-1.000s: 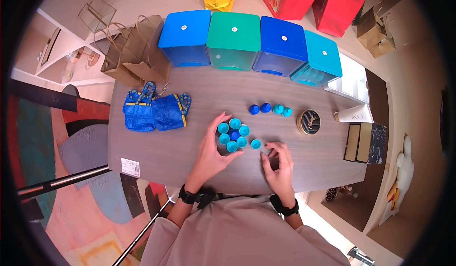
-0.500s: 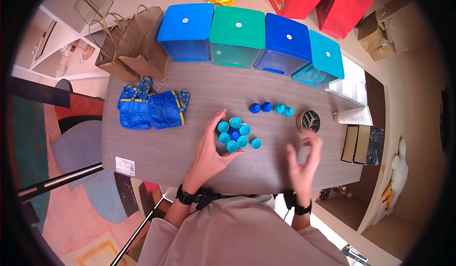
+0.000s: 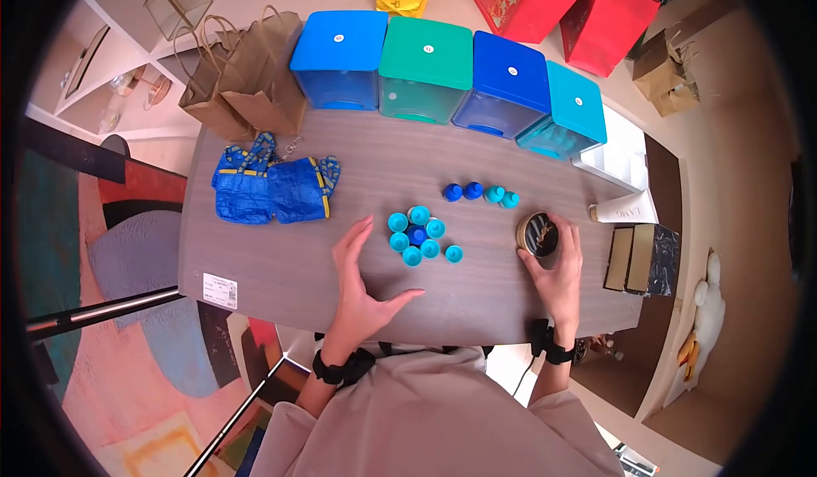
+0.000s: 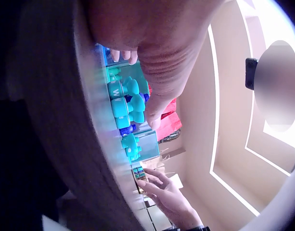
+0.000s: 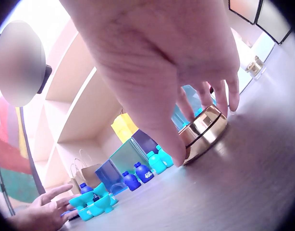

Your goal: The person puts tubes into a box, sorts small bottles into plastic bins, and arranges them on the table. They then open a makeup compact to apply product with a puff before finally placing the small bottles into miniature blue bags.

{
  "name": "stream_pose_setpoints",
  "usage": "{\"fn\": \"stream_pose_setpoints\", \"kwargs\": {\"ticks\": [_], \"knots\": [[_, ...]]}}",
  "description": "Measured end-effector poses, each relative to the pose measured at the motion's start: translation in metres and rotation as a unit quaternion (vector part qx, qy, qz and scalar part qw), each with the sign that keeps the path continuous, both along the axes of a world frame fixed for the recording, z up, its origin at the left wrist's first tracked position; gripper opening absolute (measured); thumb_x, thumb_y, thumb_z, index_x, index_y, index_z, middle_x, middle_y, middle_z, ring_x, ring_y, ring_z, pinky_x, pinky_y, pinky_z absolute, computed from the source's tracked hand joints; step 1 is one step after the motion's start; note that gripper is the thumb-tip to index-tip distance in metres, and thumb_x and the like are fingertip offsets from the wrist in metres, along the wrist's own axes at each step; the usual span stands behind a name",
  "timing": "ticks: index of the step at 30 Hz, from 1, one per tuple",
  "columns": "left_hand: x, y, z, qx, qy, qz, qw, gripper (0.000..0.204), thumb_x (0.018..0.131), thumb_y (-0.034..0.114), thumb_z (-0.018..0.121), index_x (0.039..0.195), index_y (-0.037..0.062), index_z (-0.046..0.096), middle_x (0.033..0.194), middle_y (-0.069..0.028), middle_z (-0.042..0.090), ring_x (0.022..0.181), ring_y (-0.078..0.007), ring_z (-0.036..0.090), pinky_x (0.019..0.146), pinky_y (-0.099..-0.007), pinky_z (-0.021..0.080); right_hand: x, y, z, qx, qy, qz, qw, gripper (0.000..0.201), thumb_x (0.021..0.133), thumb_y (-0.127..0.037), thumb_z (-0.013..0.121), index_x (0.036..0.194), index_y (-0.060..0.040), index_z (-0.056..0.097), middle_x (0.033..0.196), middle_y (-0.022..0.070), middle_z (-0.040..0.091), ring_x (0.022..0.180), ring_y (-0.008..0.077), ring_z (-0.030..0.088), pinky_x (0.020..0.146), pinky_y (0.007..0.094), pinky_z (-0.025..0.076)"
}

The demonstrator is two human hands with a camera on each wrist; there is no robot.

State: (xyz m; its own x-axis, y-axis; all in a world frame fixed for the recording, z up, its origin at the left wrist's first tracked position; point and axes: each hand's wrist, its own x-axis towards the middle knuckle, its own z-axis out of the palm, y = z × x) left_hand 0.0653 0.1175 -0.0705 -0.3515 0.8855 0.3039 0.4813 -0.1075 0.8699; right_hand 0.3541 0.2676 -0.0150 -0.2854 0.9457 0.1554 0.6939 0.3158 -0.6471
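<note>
The round black-and-gold case (image 3: 536,235) is gripped by the right hand (image 3: 560,283) near the right side of the table (image 3: 366,179), the thumb on 1 side and the fingers curled round the other; it is best held level, with even pressure on its rim. The left hand (image 3: 357,297) is wide open, holding nothing, beside 6 teal pieces (image 3: 412,257) around 1 blue bottle (image 3: 416,235), where room should be left so that none is nudged.

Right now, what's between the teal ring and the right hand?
One loose teal piece beside the ring, then bare tabletop up to the right hand; head view.
</note>
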Motion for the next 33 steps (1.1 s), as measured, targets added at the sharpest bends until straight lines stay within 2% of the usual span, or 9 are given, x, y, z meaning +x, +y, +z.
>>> {"fn": "stream_pose_setpoints", "kwargs": {"ticks": [2, 6, 10, 13, 15, 19, 22, 25, 33], "knots": [[0.000, -0.001, 0.000, -0.007, 0.006, 0.005, 1.000, 0.126, 0.064, 0.025, 0.109, 0.165, 0.0072, 0.036, 0.167, -0.0175, 0.040, 0.154, -0.0354, 0.041, 0.128, -0.0479, 0.037, -0.003, -0.007, 0.004, 0.006, 0.007, -0.014, 1.000, 0.075, 0.074, -0.001, 0.094, 0.142, -0.0010, 0.063, 0.131, 0.0171, 0.069, 0.121, 0.0364, 0.069, 0.110, 0.0448, 0.054], [0.001, -0.001, 0.000, -0.005, 0.009, 0.002, 1.000, 0.123, 0.064, 0.024, 0.109, 0.164, 0.0062, 0.038, 0.165, -0.0169, 0.043, 0.152, -0.0349, 0.043, 0.127, -0.0475, 0.038, -0.002, -0.022, 0.000, -0.023, 0.060, -0.039, 0.997, 0.077, 0.074, -0.007, 0.098, 0.142, -0.0016, 0.063, 0.132, 0.0171, 0.071, 0.122, 0.0323, 0.069, 0.111, 0.0431, 0.052], [0.000, 0.004, -0.002, -0.025, 0.008, -0.006, 1.000, 0.120, 0.067, 0.020, 0.106, 0.165, 0.0054, 0.037, 0.167, -0.0181, 0.044, 0.150, -0.0356, 0.048, 0.124, -0.0488, 0.043, -0.003, -0.022, -0.006, -0.004, 0.043, -0.022, 0.999, 0.078, 0.075, -0.006, 0.097, 0.144, -0.0012, 0.062, 0.132, 0.0169, 0.070, 0.120, 0.0338, 0.069, 0.110, 0.0437, 0.053], [0.000, 0.009, 0.000, -0.027, 0.013, -0.022, 0.999, 0.118, 0.071, 0.015, 0.104, 0.166, 0.0044, 0.035, 0.171, -0.0192, 0.040, 0.154, -0.0367, 0.047, 0.125, -0.0504, 0.043, -0.008, -0.021, -0.003, -0.024, 0.014, -0.029, 0.999, 0.078, 0.076, -0.004, 0.095, 0.145, -0.0018, 0.060, 0.139, 0.0176, 0.066, 0.126, 0.0365, 0.065, 0.111, 0.0452, 0.052], [0.003, 0.011, 0.002, -0.030, 0.002, -0.026, 0.999, 0.117, 0.072, 0.013, 0.103, 0.166, 0.0045, 0.034, 0.174, -0.0192, 0.038, 0.157, -0.0368, 0.044, 0.127, -0.0510, 0.042, -0.015, -0.025, 0.002, 0.062, -0.050, -0.036, 0.996, 0.075, 0.079, -0.002, 0.092, 0.146, -0.0029, 0.060, 0.147, 0.0190, 0.060, 0.136, 0.0397, 0.058, 0.114, 0.0488, 0.049], [0.005, 0.023, 0.003, -0.050, -0.047, -0.041, 0.997, 0.119, 0.074, 0.007, 0.099, 0.169, 0.0056, 0.027, 0.176, -0.0195, 0.035, 0.161, -0.0369, 0.039, 0.130, -0.0497, 0.037, -0.043, -0.041, 0.027, 0.062, -0.027, -0.021, 0.997, 0.072, 0.082, -0.002, 0.090, 0.147, -0.0036, 0.060, 0.153, 0.0197, 0.055, 0.143, 0.0411, 0.052, 0.119, 0.0509, 0.045], [0.004, 0.033, -0.002, -0.057, -0.079, -0.058, 0.994, 0.122, 0.075, 0.003, 0.097, 0.171, 0.0070, 0.023, 0.176, -0.0196, 0.036, 0.161, -0.0361, 0.039, 0.131, -0.0473, 0.035, -0.067, -0.051, 0.027, 0.018, 0.057, 0.114, 0.992, 0.072, 0.085, -0.006, 0.089, 0.150, -0.0029, 0.058, 0.158, 0.0200, 0.052, 0.146, 0.0416, 0.051, 0.121, 0.0515, 0.042], [0.005, 0.042, 0.007, -0.045, -0.116, -0.092, 0.988, 0.115, 0.078, -0.001, 0.091, 0.172, 0.0051, 0.024, 0.172, -0.0214, 0.037, 0.159, -0.0379, 0.040, 0.131, -0.0468, 0.036, -0.100, -0.053, 0.024, -0.037, 0.092, 0.189, 0.977, 0.073, 0.089, 0.003, 0.080, 0.156, -0.0007, 0.051, 0.164, 0.0238, 0.045, 0.152, 0.0457, 0.045, 0.124, 0.0519, 0.040], [-0.002, 0.050, 0.001, -0.061, -0.150, -0.099, 0.982, 0.114, 0.077, -0.009, 0.083, 0.171, 0.0057, 0.021, 0.163, -0.0207, 0.049, 0.151, -0.0355, 0.051, 0.126, -0.0448, 0.040, -0.131, -0.037, 0.010, -0.091, 0.057, 0.272, 0.956, 0.082, 0.085, 0.015, 0.063, 0.163, 0.0022, 0.041, 0.172, 0.0252, 0.036, 0.163, 0.0477, 0.030, 0.130, 0.0534, 0.034]]}}
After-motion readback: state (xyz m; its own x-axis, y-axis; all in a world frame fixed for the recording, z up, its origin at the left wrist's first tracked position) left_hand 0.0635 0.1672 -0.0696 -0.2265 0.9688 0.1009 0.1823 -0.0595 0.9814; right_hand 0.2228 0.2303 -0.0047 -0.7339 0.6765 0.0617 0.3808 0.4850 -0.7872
